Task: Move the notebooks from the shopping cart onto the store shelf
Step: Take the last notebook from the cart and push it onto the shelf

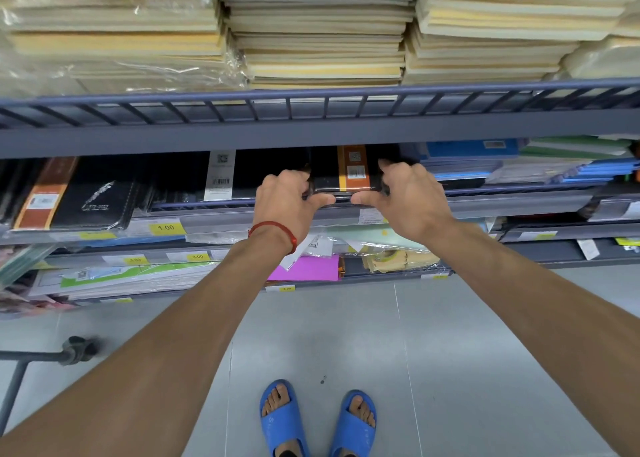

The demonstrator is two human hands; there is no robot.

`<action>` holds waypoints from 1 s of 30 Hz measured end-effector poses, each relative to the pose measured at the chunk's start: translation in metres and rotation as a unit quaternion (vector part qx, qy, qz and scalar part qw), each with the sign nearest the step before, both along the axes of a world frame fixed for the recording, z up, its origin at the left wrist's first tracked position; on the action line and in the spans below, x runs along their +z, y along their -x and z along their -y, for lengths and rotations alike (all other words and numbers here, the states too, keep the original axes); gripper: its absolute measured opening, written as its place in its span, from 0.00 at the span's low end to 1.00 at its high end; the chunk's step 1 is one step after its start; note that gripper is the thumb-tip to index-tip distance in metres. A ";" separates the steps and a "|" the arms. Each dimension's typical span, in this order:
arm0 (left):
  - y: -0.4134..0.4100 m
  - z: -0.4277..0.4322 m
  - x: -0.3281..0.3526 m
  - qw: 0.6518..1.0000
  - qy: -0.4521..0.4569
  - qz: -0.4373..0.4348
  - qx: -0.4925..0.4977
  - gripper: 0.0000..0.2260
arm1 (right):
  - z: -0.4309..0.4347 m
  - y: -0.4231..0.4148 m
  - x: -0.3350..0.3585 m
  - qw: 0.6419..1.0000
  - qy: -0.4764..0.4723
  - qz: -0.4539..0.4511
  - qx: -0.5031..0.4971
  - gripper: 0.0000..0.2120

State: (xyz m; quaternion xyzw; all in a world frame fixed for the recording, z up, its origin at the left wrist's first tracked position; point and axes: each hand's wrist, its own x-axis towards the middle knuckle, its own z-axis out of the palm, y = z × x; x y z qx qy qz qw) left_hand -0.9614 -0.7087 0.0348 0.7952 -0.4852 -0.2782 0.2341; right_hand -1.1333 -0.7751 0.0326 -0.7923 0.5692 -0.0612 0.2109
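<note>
Black orange-banded notebooks [354,174], apparently stacked, flat on the shelf [502,203].

Single head-worn wide-angle view, looking forward and steeply down, close to the store shelf [311,127], floor [450,352] below

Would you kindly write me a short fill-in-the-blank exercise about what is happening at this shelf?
The left hand and right hand grip black notebooks wrapped in an ___ band.
The bracelet on the left wrist is ___.
The yellow price tag left of the hands reads ___.
The sandals on the person's feet are ___.
Missing words: orange; red; 1.00; blue.
</note>
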 end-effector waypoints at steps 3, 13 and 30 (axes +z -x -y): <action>0.001 0.001 -0.002 1.000 0.011 -0.011 0.018 0.22 | -0.002 -0.001 0.002 1.000 0.005 0.011 -0.018 0.21; -0.007 -0.008 -0.021 0.997 0.050 -0.011 -0.055 0.11 | -0.021 0.009 0.006 0.998 -0.032 0.046 0.024 0.27; -0.005 0.001 -0.026 0.997 0.063 0.037 -0.023 0.12 | 0.001 0.010 -0.007 0.999 0.007 0.045 0.018 0.11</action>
